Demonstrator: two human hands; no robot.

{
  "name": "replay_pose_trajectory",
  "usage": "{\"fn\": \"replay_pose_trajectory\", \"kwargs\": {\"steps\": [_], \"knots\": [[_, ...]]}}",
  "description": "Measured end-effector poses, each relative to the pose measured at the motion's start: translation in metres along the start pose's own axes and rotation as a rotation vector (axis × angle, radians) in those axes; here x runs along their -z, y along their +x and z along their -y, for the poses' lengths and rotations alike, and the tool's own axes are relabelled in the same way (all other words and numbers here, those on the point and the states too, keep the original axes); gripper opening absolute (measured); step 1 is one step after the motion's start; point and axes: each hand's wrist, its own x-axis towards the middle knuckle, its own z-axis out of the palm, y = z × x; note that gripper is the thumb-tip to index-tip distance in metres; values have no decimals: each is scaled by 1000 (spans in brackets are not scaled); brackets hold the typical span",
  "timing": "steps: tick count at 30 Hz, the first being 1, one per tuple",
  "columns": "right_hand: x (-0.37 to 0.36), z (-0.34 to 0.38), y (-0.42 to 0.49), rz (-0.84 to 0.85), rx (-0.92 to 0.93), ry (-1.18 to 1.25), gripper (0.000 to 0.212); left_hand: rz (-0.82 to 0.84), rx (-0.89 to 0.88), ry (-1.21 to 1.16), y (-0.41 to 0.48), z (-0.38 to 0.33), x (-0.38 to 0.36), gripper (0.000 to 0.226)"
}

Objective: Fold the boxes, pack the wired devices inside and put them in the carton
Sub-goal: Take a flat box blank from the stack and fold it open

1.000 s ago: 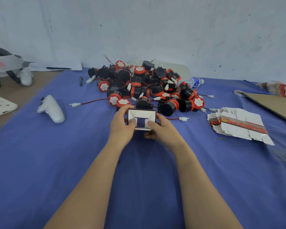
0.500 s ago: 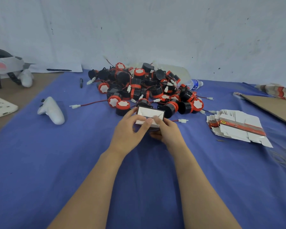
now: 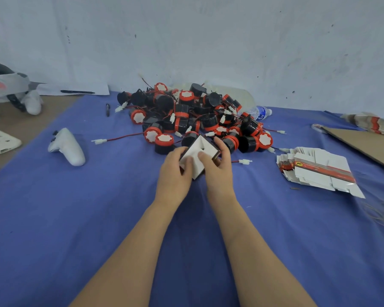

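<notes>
White cardboard, half formed into a small box [image 3: 197,155], sits tilted between both hands over the blue cloth [image 3: 75,218]. Seen from the head camera, the left hand [image 3: 174,171] curls round its near-left corner, thumb pressed on the white face; the right hand [image 3: 220,169] wraps the far side, fingers bent over the edge, a grip that looks meant to square up the flaps. Just behind lies the pile of wired devices [image 3: 197,116], handy for packing. Flat boxes [image 3: 315,169] wait stacked to the right, near brown cardboard [image 3: 364,145], likely the carton.
</notes>
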Motion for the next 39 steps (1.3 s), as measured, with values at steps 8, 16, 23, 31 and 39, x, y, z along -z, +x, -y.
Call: {"fn": "replay_pose_trajectory", "kwargs": {"steps": [8,16,23,31,39], "knots": [[5,2,4,-41,-104,3,46,23,-11,-17,-3,-3,-2,36],[13,13,10,128,-114,49,62,125,14,-193,-6,-14,6,57],[18,22,8,253,-179,180,70,172,50,-283,-6,-15,5,61],[20,26,4,321,-184,221,72,222,163,-473,-5,-20,11,59],[16,20,6,231,-164,145,68,197,188,-356,-4,-16,5,58]]}}
